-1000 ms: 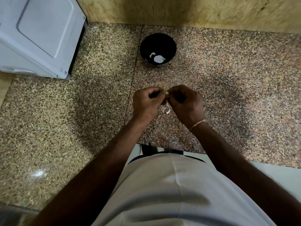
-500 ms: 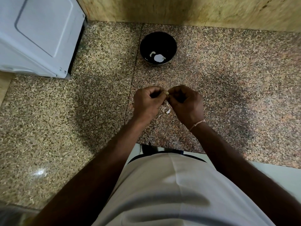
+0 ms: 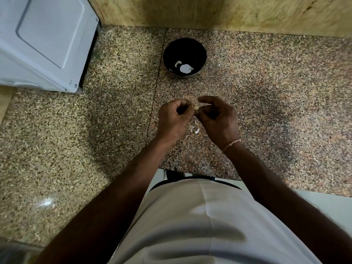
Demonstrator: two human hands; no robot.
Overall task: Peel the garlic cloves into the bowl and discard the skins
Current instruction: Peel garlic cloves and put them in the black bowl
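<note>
A small pale garlic clove (image 3: 196,107) sits between my two hands above the granite counter. My left hand (image 3: 174,119) pinches it with curled fingers. My right hand (image 3: 219,117) meets it from the right, thumb and fingertip at the clove, the forefinger lifted and arched. A black bowl (image 3: 202,50) stands farther back and holds a couple of white peeled pieces (image 3: 184,68). Loose white skins (image 3: 194,129) lie on the counter under my hands.
A white appliance (image 3: 45,42) fills the back left corner. A yellowish wall (image 3: 228,14) runs along the back of the speckled granite counter (image 3: 95,141). My white shirt covers the near edge.
My right hand has opened up slightly, its forefinger lifting away from the clove. Both hands stay at the same spot over the skins.
</note>
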